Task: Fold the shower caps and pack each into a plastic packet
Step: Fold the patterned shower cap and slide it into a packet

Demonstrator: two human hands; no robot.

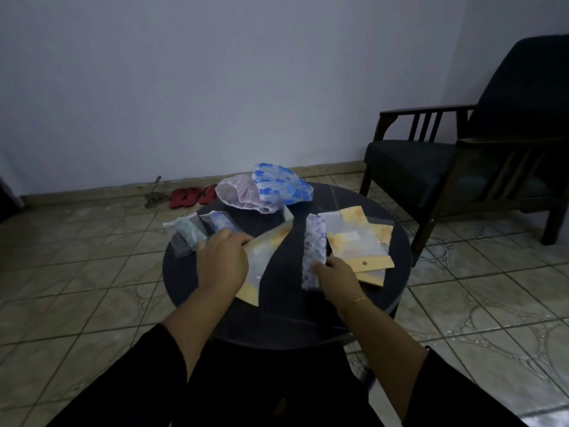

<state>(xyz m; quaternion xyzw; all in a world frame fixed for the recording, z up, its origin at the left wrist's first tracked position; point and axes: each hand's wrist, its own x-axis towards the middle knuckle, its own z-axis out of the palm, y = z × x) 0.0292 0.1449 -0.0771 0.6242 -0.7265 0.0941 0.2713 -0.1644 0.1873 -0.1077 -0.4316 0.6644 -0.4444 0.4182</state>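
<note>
Both of my hands are working low over the round dark desk (277, 303). My left hand (222, 261) is lying knuckles-up on the left half of the desk, its fingers curling over the far left edge of a clear plastic packet with a yellow printed border (263, 266); the packet is lying flat and slanting from the near middle of the desk toward the far right. My right hand (335, 274) is sitting at the near right, fingertips pinching the near end of a folded white shower cap with purple speckles (314, 252), which is stretching as a narrow strip away from me, just right of the held packet and apart from it.

Right of that strip, a small stack of clear packets with yellow borders (357, 238) is lying on the desk, touching my right hand's far side. At the far left edge, two filled clear packets (200, 232) are resting side by side, one holding a teal folded cap and one a blue one; my left hand is overlapping their near ends. At the far side of the desk, a loose pink shower cap (243, 192) and a loose white shower cap with blue patches (281, 183) are sitting puffed up and touching each other.

Beyond the desk, red sandals (191, 195) are lying on the tiled floor (92, 272) against the wall, and a dark wooden armchair (462, 161) is standing at the right.
</note>
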